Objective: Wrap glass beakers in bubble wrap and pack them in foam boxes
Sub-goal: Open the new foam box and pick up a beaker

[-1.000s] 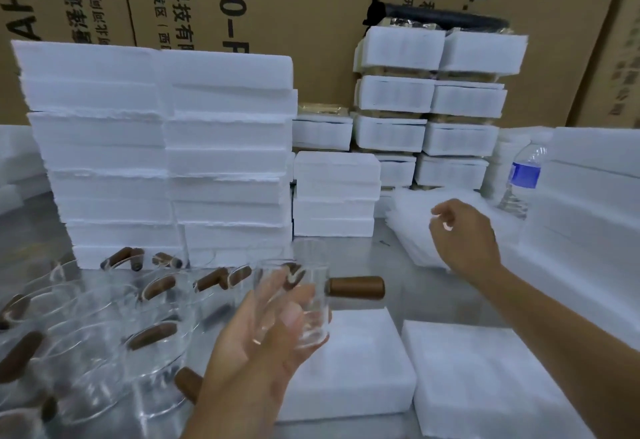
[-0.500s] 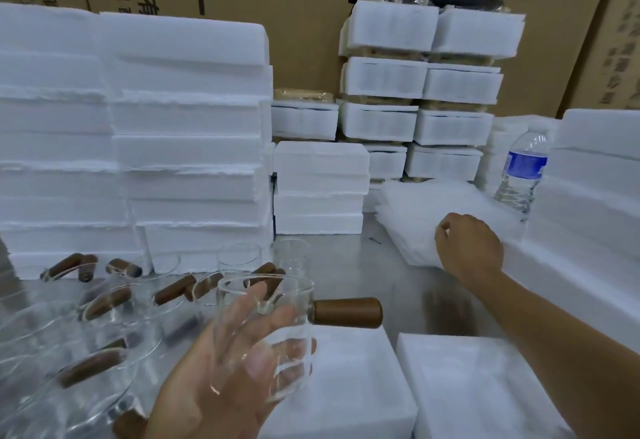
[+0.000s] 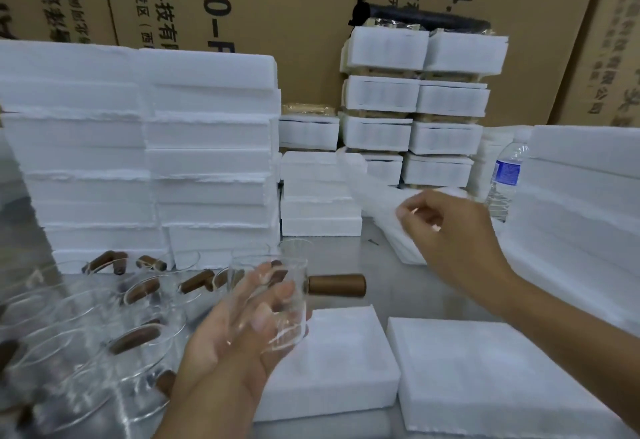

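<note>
My left hand [image 3: 239, 341] grips a clear glass beaker [image 3: 277, 303] with a brown wooden side handle [image 3: 337, 285], held above the steel table near its front. My right hand [image 3: 450, 231] pinches a white bubble wrap sheet [image 3: 367, 189] by its near edge and holds it lifted off the wrap pile [image 3: 405, 248] at mid right. Two white foam boxes [image 3: 332, 359] [image 3: 485, 373] lie flat in front of me. Several more glass beakers [image 3: 104, 328] with wooden handles crowd the table on the left.
Tall stacks of white foam slabs [image 3: 149, 161] stand behind the beakers. Packed foam boxes [image 3: 415, 103] are stacked at the back against big cardboard cartons [image 3: 242, 6]. A water bottle [image 3: 507, 175] stands at the right beside more foam stacks [image 3: 581, 203].
My right hand went down onto the wrap pile, then rose with one sheet pinched and lifted. My left hand keeps holding the beaker in about the same place.
</note>
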The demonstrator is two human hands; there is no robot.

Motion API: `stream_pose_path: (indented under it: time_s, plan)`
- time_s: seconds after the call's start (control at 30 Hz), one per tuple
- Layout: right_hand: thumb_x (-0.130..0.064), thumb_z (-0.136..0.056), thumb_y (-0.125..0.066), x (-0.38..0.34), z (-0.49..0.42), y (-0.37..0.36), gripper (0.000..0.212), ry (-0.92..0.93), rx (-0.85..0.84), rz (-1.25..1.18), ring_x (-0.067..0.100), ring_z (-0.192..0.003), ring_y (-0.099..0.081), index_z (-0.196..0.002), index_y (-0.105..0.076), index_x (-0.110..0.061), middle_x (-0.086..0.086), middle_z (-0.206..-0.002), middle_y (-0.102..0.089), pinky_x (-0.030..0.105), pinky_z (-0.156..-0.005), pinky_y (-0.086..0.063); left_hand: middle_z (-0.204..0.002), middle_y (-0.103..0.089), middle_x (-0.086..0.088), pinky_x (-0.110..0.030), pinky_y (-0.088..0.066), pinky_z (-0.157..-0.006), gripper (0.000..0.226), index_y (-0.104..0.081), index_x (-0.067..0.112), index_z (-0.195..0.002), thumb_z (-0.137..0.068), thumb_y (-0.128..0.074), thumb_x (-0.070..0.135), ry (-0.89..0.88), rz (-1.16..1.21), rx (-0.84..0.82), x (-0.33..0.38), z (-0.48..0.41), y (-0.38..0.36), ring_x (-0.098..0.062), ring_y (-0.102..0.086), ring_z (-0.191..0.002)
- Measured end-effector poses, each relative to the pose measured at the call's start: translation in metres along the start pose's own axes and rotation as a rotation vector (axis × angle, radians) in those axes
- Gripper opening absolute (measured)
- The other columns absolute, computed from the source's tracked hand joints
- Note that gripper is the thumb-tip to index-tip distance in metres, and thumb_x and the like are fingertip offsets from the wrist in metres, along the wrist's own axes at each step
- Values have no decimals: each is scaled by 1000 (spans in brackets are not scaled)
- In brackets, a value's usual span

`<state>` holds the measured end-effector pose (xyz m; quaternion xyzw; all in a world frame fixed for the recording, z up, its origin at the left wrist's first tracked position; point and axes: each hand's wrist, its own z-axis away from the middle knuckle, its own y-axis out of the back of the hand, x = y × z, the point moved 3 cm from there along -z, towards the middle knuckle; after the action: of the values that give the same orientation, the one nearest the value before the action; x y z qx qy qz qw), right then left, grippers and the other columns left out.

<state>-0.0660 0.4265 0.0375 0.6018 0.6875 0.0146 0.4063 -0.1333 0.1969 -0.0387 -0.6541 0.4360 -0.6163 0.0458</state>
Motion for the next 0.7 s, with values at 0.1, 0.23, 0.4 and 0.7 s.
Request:
stream_pose_path:
  time_s: [0.1,0.23,0.4,0.7]
  plan:
    - [-37,-76,-62,-38,47,9,17,66,-143,-47,-4,-69,-57,-60,-58,-44,-22,-70,-63,8,-62,-41,-85,-73,-11,-32,-58,-56,97,-67,9,-102,-14,-96,37,-65,92,-12,19,8,-9,-30,-72,-72]
    - [-38,-76,-70,-64,107,-6,16,52,-385,-115,-1,-66,-57,-62,-63,-37,-18,-65,-62,12,-61,-43,-95,-72,-7,-28,-57,-66,83,-63,12,-112,-39,-93,39,-97,135,-59,42,29,-16,-28,-71,-85]
    - [-47,-84,-60,-93,153,-43,16,103,-492,-67,7,-79,-58,-83,-59,-31,-10,-79,-65,26,-70,-45,-103,-71,-7,-30,-57,-71,88,-64,16,-113,-35,-94,43,-82,27,-90,57,58,-24,-29,-69,-95]
    - [-36,-86,-64,-76,150,-13,30,-166,-334,-370,-5,-69,-58,-114,-52,-34,-12,-86,-61,11,-58,-47,-105,-72,-3,-26,-57,-70,85,-59,19,-119,-44,-90,45,-88,-142,-56,62,81,-31,-24,-68,-101]
